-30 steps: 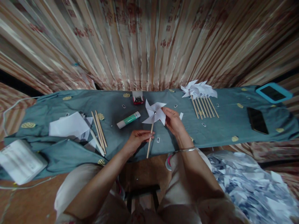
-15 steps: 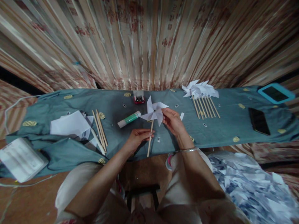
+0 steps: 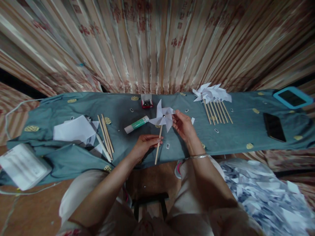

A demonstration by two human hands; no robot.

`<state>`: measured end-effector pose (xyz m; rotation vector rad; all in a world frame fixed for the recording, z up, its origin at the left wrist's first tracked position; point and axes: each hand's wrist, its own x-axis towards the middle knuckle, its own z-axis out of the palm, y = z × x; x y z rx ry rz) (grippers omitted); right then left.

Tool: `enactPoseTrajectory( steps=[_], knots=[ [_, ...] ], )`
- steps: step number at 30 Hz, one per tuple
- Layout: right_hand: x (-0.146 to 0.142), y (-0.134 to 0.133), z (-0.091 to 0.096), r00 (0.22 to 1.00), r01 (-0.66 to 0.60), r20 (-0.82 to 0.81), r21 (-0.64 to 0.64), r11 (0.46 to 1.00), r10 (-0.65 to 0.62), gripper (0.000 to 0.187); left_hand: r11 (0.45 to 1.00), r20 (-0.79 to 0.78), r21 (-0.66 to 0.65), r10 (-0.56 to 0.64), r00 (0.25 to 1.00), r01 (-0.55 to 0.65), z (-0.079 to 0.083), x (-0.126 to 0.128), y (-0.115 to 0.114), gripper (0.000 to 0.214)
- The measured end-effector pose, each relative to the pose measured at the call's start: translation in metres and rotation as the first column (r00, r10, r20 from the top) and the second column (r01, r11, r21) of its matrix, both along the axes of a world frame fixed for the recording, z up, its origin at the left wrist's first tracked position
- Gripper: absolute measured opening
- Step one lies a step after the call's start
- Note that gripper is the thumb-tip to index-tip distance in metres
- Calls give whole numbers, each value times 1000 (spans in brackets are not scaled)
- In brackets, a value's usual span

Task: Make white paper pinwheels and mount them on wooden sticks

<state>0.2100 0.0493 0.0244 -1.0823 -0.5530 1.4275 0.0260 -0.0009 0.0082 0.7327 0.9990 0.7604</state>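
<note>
A white paper pinwheel [image 3: 163, 117] on a wooden stick is held up in front of me over the cloth. My left hand [image 3: 147, 146] pinches the stick below the blades, its lower end poking out past the fingers. At the right side of the pinwheel, my right hand [image 3: 185, 126] has its bent fingers closed at a blade's edge; part of the fingertips is hidden by the paper. A green and white glue stick [image 3: 136, 124] lies just left of the blades. Behind it stands a small opened red box [image 3: 147, 103] with dark small pieces in it.
On the right lie several finished pinwheels [image 3: 211, 93], a dark phone [image 3: 274, 127] and a blue-framed tablet [image 3: 292, 97]. Paper sheets [image 3: 73, 130], wooden sticks [image 3: 106, 134] and a white box [image 3: 26, 166] are on the left. A paper-scrap heap [image 3: 268, 193] sits beside my leg.
The pinwheel's blades have turned slightly. My right hand has shifted a little to the right along the blade edge, while my left hand keeps its grip on the stick.
</note>
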Motion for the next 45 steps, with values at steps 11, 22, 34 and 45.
enactPoseTrajectory(
  steps=[11,22,34,45],
  knots=[
    [4,3,-4,995,78,65,42,996,-81,33,1000,-6,-2,-1,1000,1,-1,-1,1,41],
    [-3,-6,7,992,-106,68,-32,994,108,47,1000,-17,-6,14,1000,-14,0,-1,2,47],
    [-2,-6,6,991,-119,68,-15,993,119,41,1000,-14,7,19,1000,-19,-1,-1,2,47],
    [-3,-7,5,989,-132,66,5,991,131,40,999,1,-5,32,999,-32,-3,-1,2,44]
  ],
)
